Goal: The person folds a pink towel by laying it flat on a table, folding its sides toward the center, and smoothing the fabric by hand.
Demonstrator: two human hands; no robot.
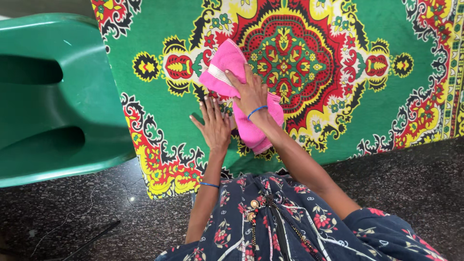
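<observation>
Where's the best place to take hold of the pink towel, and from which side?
Probably the pink towel's far upper-left end, coming from the left. That folded end lies free on the patterned mat, while the right hand presses flat on its middle and the left hand rests beside its near edge.

Dark speckled floor (411, 183), green plastic chair (53, 96), perhaps
</observation>
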